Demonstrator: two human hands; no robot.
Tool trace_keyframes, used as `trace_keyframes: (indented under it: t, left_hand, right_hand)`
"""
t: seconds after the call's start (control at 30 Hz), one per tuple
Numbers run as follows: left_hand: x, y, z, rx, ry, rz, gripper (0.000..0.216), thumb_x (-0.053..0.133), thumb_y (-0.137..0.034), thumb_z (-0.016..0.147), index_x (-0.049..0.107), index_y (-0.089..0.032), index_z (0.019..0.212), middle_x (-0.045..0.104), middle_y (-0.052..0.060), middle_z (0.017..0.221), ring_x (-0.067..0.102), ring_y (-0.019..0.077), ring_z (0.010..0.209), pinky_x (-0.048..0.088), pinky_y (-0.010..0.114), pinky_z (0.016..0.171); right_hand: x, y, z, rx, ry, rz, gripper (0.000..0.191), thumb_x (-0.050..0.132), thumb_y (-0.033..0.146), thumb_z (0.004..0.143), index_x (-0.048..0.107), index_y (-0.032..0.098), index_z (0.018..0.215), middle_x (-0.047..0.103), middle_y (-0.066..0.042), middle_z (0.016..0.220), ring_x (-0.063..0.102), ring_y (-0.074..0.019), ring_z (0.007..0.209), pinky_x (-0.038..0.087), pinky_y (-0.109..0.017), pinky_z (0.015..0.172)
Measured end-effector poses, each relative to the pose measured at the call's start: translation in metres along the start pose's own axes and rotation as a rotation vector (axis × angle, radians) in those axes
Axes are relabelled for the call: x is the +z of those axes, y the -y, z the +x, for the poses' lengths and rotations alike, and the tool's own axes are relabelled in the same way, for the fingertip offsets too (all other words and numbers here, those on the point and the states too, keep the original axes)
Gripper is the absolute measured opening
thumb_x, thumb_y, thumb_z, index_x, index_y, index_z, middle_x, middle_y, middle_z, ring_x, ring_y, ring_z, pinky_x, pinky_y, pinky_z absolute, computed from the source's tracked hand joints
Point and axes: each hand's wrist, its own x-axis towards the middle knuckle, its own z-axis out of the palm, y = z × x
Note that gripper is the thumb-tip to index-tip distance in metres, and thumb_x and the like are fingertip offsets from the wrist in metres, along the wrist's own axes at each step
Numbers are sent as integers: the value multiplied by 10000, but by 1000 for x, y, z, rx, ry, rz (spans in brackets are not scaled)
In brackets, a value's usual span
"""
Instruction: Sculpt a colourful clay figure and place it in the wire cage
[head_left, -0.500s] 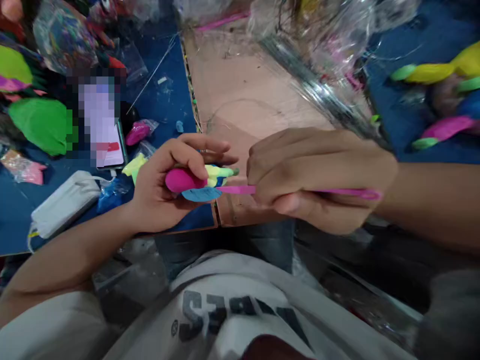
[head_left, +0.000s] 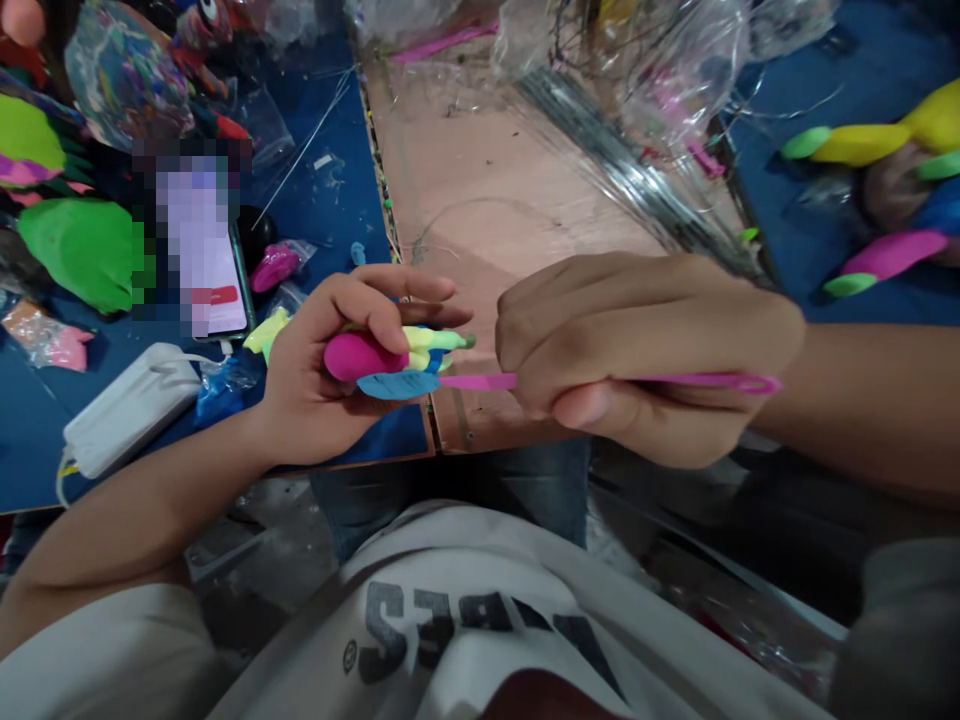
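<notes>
My left hand (head_left: 330, 370) is closed around a small clay figure (head_left: 390, 360) with a magenta body, yellow-green parts and a blue leaf-shaped piece at its underside. My right hand (head_left: 637, 350) is curled around a thin pink modelling tool (head_left: 705, 382). The tool's flat tip reaches left to the blue piece on the figure. Both hands hover just above the near edge of a pinkish board (head_left: 495, 190), over my lap.
A phone (head_left: 202, 250) and a white power bank (head_left: 127, 405) lie on the blue mat (head_left: 330, 200) at left, among green and pink clay pieces. Crumpled clear plastic (head_left: 637, 80) covers the far right. Colourful clay figures (head_left: 885, 140) lie at the right edge.
The pink tool has slid slightly to the right in my right hand. The figure has tipped a little, and the blue piece shows more.
</notes>
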Motion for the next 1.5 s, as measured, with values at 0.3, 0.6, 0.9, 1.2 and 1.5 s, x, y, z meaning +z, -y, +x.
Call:
trace_keyframes:
  t: [0.3, 0.6, 0.9, 1.2, 1.5]
  left_hand:
    - [-8, -2, -1, -75, 0, 80, 573, 999, -42, 760, 666, -251, 1175, 674, -3, 1452, 769, 297, 1319, 705, 418, 1113]
    - [-6, -6, -2, -83, -48, 174, 543, 998, -102, 775, 695, -250, 1201, 679, 56, 1410, 781, 326, 1272, 710, 471, 1094]
    - [-12, -3, -2, -57, -27, 219, 596, 1039, -196, 752, 696, -293, 1230, 668, 49, 1428, 783, 321, 1249, 712, 471, 1073]
    - [-11, 3, -1, 1, -65, 229, 619, 1044, -251, 751, 697, -348, 1254, 688, 21, 1409, 762, 320, 1282, 684, 506, 1109]
    - [-13, 3, -4, -51, -52, 223, 622, 1061, -286, 730, 711, -335, 1242, 668, 10, 1421, 754, 309, 1282, 681, 488, 1123]
  right_hand:
    - [2, 1, 1, 23, -25, -52, 368, 407, 290, 1204, 617, 165, 929, 594, -18, 774, 624, -134, 740, 494, -303, 724]
    - [2, -1, 0, 10, -6, -54, 325, 407, 287, 1205, 617, 169, 987, 635, -27, 845, 650, -148, 798, 537, -300, 769]
    - [1, 0, 2, -26, 18, -53, 343, 416, 282, 1202, 614, 177, 942, 642, -23, 765, 645, -148, 734, 505, -307, 713]
    - [4, -1, 0, -10, 11, -66, 302, 423, 280, 1197, 629, 176, 1003, 641, -28, 844, 654, -160, 804, 523, -300, 768]
    - [2, 0, -3, 16, 54, -100, 365, 344, 296, 1211, 608, 186, 984, 620, -33, 826, 662, -177, 841, 546, -332, 820]
